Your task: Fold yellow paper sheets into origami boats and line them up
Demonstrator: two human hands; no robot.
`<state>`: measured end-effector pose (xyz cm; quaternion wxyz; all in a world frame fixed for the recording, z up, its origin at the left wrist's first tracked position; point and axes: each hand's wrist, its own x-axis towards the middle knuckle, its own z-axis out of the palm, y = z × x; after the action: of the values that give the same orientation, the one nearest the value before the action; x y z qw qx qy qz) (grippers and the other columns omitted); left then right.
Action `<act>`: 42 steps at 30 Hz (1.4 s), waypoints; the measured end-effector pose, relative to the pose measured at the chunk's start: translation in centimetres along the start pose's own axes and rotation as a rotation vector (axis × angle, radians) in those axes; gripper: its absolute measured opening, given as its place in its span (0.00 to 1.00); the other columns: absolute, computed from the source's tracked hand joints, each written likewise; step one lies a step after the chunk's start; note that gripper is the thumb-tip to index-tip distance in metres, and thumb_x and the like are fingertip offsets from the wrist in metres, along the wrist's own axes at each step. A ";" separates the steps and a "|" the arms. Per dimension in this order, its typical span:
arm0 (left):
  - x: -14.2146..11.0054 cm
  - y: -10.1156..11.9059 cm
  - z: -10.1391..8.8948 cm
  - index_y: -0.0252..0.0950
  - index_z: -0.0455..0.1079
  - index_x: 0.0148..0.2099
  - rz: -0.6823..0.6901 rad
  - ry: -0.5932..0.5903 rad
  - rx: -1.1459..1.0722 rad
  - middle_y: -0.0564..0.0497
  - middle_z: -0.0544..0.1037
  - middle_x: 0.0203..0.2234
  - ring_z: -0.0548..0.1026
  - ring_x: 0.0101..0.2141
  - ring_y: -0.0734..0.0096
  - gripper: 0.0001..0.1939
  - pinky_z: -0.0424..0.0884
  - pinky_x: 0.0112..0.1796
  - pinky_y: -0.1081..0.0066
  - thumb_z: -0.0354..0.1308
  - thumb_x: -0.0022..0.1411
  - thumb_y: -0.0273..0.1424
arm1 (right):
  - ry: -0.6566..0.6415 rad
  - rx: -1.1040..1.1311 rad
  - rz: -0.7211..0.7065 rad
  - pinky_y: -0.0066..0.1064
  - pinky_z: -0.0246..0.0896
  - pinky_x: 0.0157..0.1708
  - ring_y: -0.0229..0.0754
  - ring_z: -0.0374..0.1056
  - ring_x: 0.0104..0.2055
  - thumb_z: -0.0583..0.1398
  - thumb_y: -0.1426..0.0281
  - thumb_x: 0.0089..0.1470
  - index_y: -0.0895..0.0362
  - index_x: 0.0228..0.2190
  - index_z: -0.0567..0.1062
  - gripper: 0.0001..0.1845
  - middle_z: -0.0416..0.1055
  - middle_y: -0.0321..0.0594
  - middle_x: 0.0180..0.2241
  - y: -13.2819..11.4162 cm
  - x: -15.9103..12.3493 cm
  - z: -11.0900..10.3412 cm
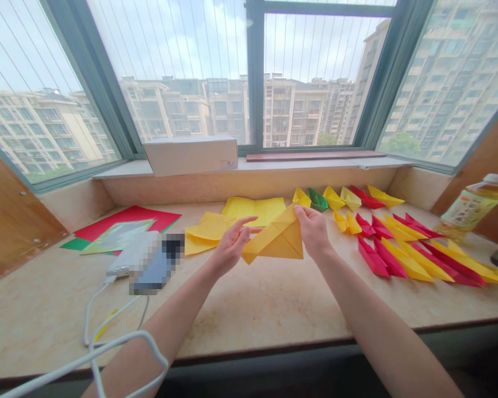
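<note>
A folded yellow-orange sheet of paper is held up above the sill, its creases and overlapping flaps showing. My right hand pinches its upper right corner between thumb and fingers. At the paper's left edge is my left hand, with fingers stretched out and apart; whether it touches the paper I cannot tell. Just behind lie loose orange sheets and a bright yellow sheet. Folded paper boats in yellow, green and red stand in a row to the right, with more red and yellow folded pieces nearer.
Red and green sheets lie at left beside a white power bank and a blurred phone. A white cable loops across my left forearm. A drink bottle stands right; a white box sits by the window.
</note>
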<state>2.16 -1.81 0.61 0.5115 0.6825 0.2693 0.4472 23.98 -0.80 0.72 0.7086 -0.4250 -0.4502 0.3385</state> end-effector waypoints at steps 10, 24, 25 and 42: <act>-0.4 -0.1 -1.0 0.35 0.65 0.59 0.029 -0.194 -0.133 0.40 0.79 0.45 0.80 0.44 0.56 0.26 0.76 0.46 0.56 0.62 0.61 0.38 | 0.155 0.169 0.189 0.34 0.70 0.24 0.45 0.73 0.26 0.65 0.60 0.47 0.58 0.27 0.77 0.13 0.77 0.40 0.24 0.5 1.1 -1.0; -0.3 -1.4 -1.1 0.36 0.63 0.60 0.067 -0.241 -0.091 0.42 0.81 0.38 0.81 0.41 0.58 0.25 0.77 0.44 0.61 0.60 0.64 0.36 | 0.173 0.141 0.334 0.30 0.68 0.24 0.45 0.74 0.28 0.61 0.67 0.51 0.57 0.25 0.77 0.07 0.77 0.40 0.24 -0.4 0.6 -0.5; -0.2 -1.5 -1.0 0.36 0.64 0.59 0.065 -0.228 -0.093 0.41 0.80 0.41 0.81 0.41 0.58 0.24 0.77 0.44 0.61 0.60 0.64 0.36 | 0.163 0.131 0.324 0.30 0.67 0.23 0.45 0.74 0.28 0.61 0.67 0.51 0.57 0.25 0.77 0.08 0.77 0.40 0.24 -0.3 0.6 -0.5; 0.2 -1.1 -0.9 0.34 0.66 0.58 -0.043 -0.069 -0.137 0.41 0.78 0.44 0.82 0.34 0.62 0.23 0.79 0.38 0.63 0.61 0.62 0.33 | 0.033 0.244 0.158 0.27 0.63 0.26 0.39 0.70 0.28 0.66 0.57 0.45 0.56 0.29 0.76 0.15 0.76 0.35 0.27 0.5 0.8 -0.3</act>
<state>1.52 -0.91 -0.28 0.5755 0.6551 0.2347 0.4296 24.54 -0.03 0.50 0.7334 -0.3752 -0.3593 0.4384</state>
